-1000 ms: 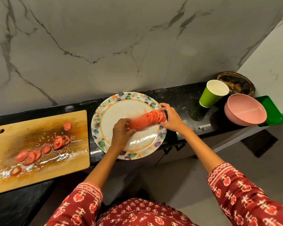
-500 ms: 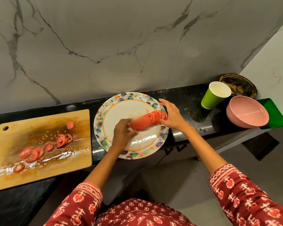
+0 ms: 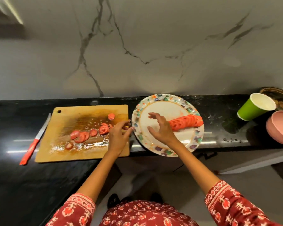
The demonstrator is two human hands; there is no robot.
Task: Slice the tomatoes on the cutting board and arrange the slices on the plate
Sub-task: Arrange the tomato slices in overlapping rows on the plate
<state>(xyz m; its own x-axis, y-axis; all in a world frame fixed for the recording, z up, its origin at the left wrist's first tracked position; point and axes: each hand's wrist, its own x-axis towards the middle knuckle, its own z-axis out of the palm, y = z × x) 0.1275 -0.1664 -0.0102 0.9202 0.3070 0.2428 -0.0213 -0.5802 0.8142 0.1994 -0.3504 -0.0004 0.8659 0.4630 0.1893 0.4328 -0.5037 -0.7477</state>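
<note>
On the cutting board (image 3: 59,144), to the left of the plate (image 3: 193,144), loose tomato slices (image 3: 82,136) lie in a rough line running from lower left to upper right, its upper end just ahead of the left hand (image 3: 117,136). That hand hovers over the board's right edge, its fingers (image 3: 123,123) spread, relaxed and holding nothing, pointing toward the nearest slices. The right hand (image 3: 162,129) hangs over the middle of the plate, fingers apart and empty, just left of the overlapping row of slices (image 3: 186,122) already laid out, whose long axis runs left to right across the plate. The left hand is clearly the nearer one to the board, so the next pickup likely falls to it, reaching leftward and slightly away. A red-handled knife (image 3: 34,141) lies on the dark surface (image 3: 15,121) beside the board's left edge, well apart from both hands.
</note>
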